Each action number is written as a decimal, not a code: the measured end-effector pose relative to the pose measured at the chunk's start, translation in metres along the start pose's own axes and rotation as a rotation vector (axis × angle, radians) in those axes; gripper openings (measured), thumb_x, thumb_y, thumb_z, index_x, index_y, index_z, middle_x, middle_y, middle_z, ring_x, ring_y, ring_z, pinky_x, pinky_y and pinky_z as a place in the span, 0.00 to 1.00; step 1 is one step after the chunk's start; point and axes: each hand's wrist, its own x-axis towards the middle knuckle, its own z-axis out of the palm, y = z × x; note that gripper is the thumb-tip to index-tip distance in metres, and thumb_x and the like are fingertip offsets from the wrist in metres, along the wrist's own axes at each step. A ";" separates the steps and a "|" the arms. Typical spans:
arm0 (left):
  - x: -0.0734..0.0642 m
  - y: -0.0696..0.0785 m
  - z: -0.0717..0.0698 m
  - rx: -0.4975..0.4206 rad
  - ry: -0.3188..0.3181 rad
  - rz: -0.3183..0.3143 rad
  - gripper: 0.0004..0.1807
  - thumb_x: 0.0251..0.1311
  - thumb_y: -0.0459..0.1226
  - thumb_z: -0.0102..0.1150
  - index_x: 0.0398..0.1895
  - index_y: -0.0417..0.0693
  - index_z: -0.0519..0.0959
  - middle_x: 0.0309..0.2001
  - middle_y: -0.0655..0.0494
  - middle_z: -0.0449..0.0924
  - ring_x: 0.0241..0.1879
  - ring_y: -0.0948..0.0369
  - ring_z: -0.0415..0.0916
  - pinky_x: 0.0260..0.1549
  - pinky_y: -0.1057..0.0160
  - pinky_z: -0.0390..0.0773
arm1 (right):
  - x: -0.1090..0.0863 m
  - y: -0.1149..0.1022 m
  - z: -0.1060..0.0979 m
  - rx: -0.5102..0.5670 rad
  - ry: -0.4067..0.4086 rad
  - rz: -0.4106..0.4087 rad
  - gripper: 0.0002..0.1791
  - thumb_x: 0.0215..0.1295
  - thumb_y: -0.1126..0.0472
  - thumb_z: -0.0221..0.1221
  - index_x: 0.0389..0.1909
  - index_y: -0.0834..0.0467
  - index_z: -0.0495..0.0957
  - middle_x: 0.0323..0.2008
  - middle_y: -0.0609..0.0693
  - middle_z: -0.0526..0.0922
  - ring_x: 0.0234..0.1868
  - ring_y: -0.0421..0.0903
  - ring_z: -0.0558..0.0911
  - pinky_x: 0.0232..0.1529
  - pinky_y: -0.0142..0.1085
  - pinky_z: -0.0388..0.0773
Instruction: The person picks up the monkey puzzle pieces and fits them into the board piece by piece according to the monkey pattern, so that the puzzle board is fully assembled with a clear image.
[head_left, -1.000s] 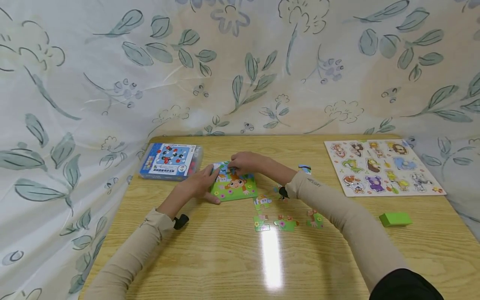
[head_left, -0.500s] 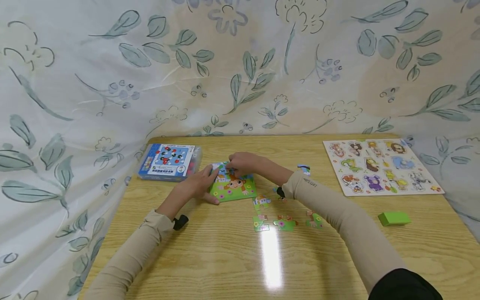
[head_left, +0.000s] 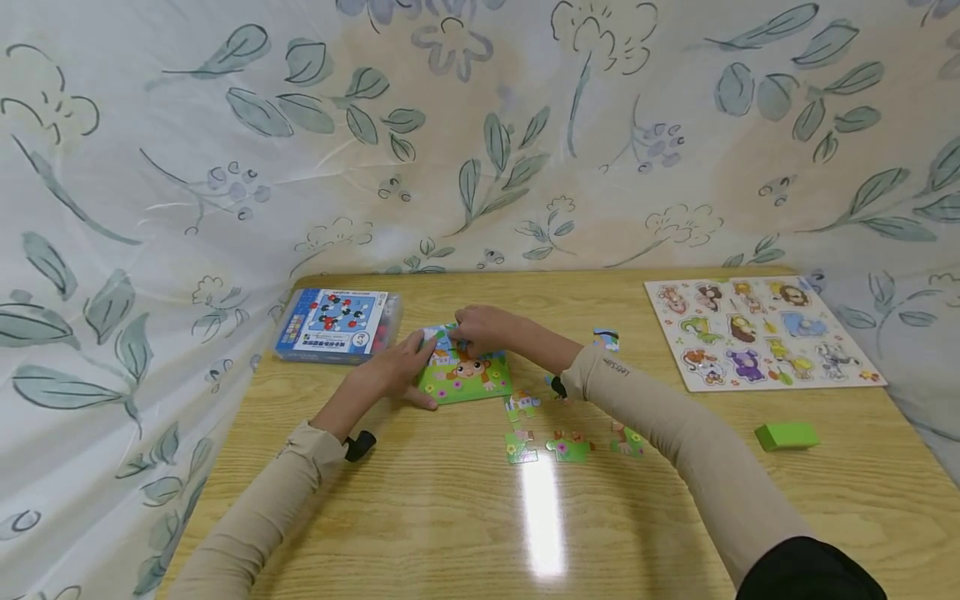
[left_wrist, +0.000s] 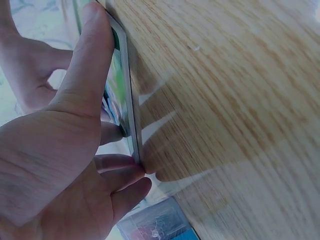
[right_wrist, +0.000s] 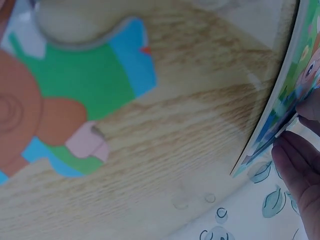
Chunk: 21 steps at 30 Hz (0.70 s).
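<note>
A monkey jigsaw puzzle point(head_left: 465, 388) in a shallow tray lies at the middle left of the table. My left hand point(head_left: 396, 367) rests at its left side, fingers along the left edge and thumb stretched along the near edge. The left wrist view shows that thumb point(left_wrist: 95, 55) lying along the tray's rim. Over the puzzle's upper part, my right hand point(head_left: 486, 327) pinches a thin jigsaw piece point(right_wrist: 286, 125) between thumb and fingertips, right at the picture's surface. The hand hides most of that piece in the head view.
Several loose jigsaw pieces point(head_left: 572, 448) lie right of the puzzle, one point(head_left: 607, 338) farther back beyond the right forearm. A blue molecule-model box point(head_left: 341, 323) is at back left. An animal board point(head_left: 768, 337) and a green block point(head_left: 787, 437) are at right.
Both hands stay nearly in place at the puzzle. The head view shifts slightly; no piece has visibly moved on the table.
</note>
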 end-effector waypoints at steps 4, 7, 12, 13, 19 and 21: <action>0.000 0.000 0.000 0.006 0.022 0.017 0.63 0.51 0.66 0.61 0.77 0.38 0.44 0.73 0.34 0.46 0.68 0.44 0.61 0.64 0.48 0.69 | 0.000 -0.001 -0.002 -0.017 -0.003 0.003 0.12 0.64 0.59 0.58 0.48 0.53 0.80 0.37 0.54 0.78 0.31 0.43 0.63 0.34 0.35 0.65; 0.000 0.000 0.001 0.015 0.025 0.022 0.63 0.51 0.66 0.61 0.77 0.38 0.44 0.73 0.34 0.46 0.68 0.44 0.61 0.64 0.48 0.69 | 0.000 -0.001 -0.002 -0.010 -0.004 0.009 0.11 0.65 0.59 0.58 0.47 0.53 0.81 0.38 0.54 0.78 0.31 0.43 0.63 0.34 0.34 0.64; 0.002 -0.002 0.002 0.032 0.038 0.034 0.63 0.51 0.66 0.61 0.77 0.37 0.44 0.72 0.34 0.47 0.67 0.44 0.61 0.63 0.48 0.69 | 0.001 -0.001 -0.003 0.007 -0.023 0.027 0.14 0.66 0.58 0.58 0.51 0.53 0.81 0.40 0.55 0.79 0.31 0.43 0.65 0.34 0.34 0.65; 0.002 -0.002 0.002 0.034 0.042 0.036 0.63 0.51 0.66 0.61 0.77 0.37 0.44 0.71 0.34 0.48 0.65 0.45 0.62 0.63 0.48 0.70 | 0.001 -0.001 -0.003 0.003 -0.034 0.033 0.15 0.66 0.58 0.58 0.53 0.53 0.80 0.40 0.55 0.79 0.32 0.43 0.65 0.34 0.34 0.66; 0.000 -0.003 0.003 0.047 0.067 0.047 0.63 0.49 0.67 0.62 0.77 0.37 0.46 0.67 0.37 0.53 0.57 0.49 0.65 0.58 0.51 0.72 | 0.003 -0.003 -0.006 -0.023 -0.066 0.042 0.17 0.69 0.55 0.56 0.57 0.53 0.79 0.42 0.55 0.79 0.34 0.44 0.71 0.36 0.35 0.71; 0.000 -0.002 0.003 0.047 0.067 0.051 0.63 0.49 0.66 0.63 0.76 0.37 0.46 0.67 0.36 0.53 0.56 0.49 0.65 0.58 0.51 0.72 | 0.003 -0.004 -0.006 -0.024 -0.071 0.043 0.17 0.69 0.55 0.56 0.56 0.53 0.79 0.42 0.54 0.79 0.36 0.45 0.73 0.37 0.36 0.73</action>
